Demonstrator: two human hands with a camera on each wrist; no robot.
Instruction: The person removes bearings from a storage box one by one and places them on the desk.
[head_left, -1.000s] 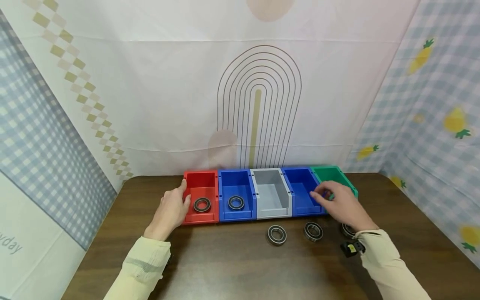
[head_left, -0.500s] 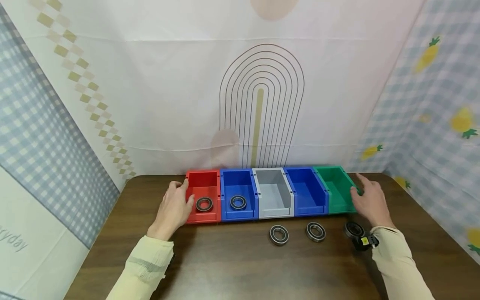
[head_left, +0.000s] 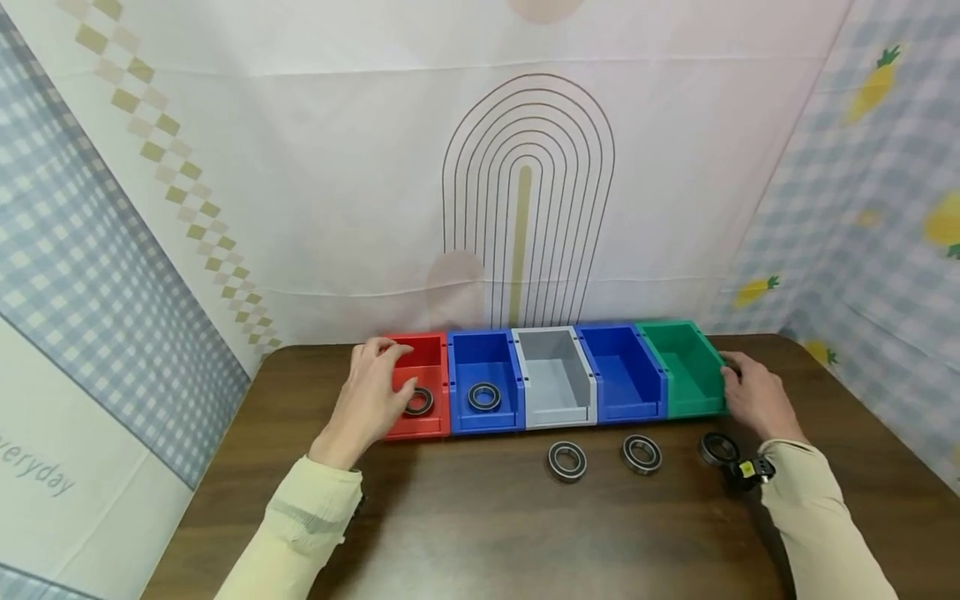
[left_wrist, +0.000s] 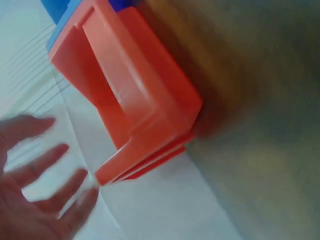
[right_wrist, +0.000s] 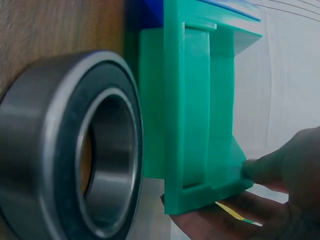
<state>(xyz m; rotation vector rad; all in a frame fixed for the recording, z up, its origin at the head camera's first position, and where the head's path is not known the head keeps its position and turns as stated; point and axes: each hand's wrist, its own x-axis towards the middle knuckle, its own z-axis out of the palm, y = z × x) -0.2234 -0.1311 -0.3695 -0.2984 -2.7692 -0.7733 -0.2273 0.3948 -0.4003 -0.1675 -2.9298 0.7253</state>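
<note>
Well left of the grey bin (head_left: 553,367), the left hand (head_left: 367,400) hovers with fingers spread, holding nothing, by the red bin (head_left: 426,357) and its bearing (head_left: 428,407); the left blue bin (head_left: 480,350), touching the grey one, holds a second bearing (head_left: 483,408). Before the grey bin a third bearing (head_left: 566,478) lies on the desk (head_left: 480,525), with two more bearings (head_left: 641,470) farther right. Right of the grey bin come the right blue bin (head_left: 618,362) and the green bin (head_left: 678,362), its outer wall pinched by the right hand's (head_left: 761,400) fingers.

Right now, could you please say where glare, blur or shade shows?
Head view: glare on the brown wooden tabletop; left wrist view: hazy, with the left hand and the red plastic bin soft; right wrist view: bright highlights on the ring-shaped metal bearing, the right hand in shade.
</note>
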